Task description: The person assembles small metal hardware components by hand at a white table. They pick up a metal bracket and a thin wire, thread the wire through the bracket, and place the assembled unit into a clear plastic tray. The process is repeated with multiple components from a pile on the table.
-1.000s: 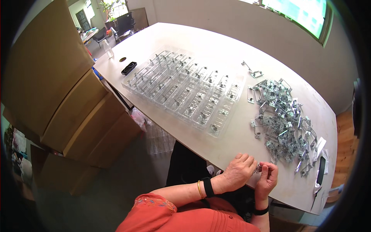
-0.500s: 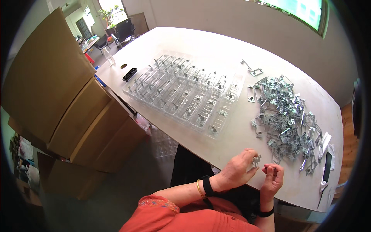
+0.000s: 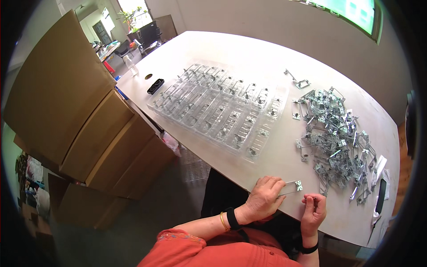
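Observation:
My left hand (image 3: 265,198) holds a small metal bracket (image 3: 299,185) by one end, above the table's near edge. The bracket is a thin wire-like frame with a wider silver plate at its right end. Just right of that plate is my right hand (image 3: 314,214), thumb and fingers pinched together. Whatever sits in that pinch is too small to make out. Beyond my right hand lies a tangled heap of similar metal brackets (image 3: 336,142). Beyond my left hand, a clear plastic tray (image 3: 254,161) carries brackets in its long compartments.
One loose bracket (image 3: 302,83) lies behind the heap. A black-handled tool (image 3: 381,196) rests on white wrapping at the right edge. A small black box (image 3: 155,86) and a clear bottle (image 3: 130,65) stand far left. Stacked cardboard boxes (image 3: 102,147) rise left of the table.
The bracket in my left hand has turned, so its long frame now shows, pointing right. My left hand has shifted slightly left. The right hand stays pinched, and the whole view has shifted slightly.

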The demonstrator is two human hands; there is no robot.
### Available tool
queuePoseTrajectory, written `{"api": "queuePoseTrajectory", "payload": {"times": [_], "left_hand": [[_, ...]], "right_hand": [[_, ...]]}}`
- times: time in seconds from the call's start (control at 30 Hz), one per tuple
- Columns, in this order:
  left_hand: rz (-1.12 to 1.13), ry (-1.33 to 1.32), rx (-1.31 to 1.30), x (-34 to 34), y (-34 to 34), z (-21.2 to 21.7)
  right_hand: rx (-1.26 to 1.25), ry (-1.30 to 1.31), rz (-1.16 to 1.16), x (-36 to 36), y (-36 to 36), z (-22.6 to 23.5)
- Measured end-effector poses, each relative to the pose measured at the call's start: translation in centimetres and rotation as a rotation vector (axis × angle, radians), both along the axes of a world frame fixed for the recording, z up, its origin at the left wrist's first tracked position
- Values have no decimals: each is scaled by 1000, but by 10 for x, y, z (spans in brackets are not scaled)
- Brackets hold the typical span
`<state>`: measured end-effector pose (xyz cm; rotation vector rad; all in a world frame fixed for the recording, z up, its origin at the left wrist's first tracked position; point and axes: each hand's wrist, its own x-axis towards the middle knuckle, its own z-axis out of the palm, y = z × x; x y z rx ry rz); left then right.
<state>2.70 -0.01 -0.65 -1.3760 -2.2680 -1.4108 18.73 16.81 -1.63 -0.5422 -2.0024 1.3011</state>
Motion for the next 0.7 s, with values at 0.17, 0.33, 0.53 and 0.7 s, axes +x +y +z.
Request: {"api": "queuePoseTrajectory", "payload": {"times": [0.17, 0.33, 0.53, 0.7], "left_hand": [[23, 28, -33, 2, -1, 2], [15, 29, -38, -3, -5, -2], [-38, -94, -65, -4, -10, 8], [-109, -172, -100, -9, -13, 3]], "right_hand": [[-26, -28, -16, 0, -1, 2], [-45, -35, -18, -1, -1, 2], [-43, -39, -21, 1, 2, -2], [-56, -43, -2, 1, 3, -3]]}}
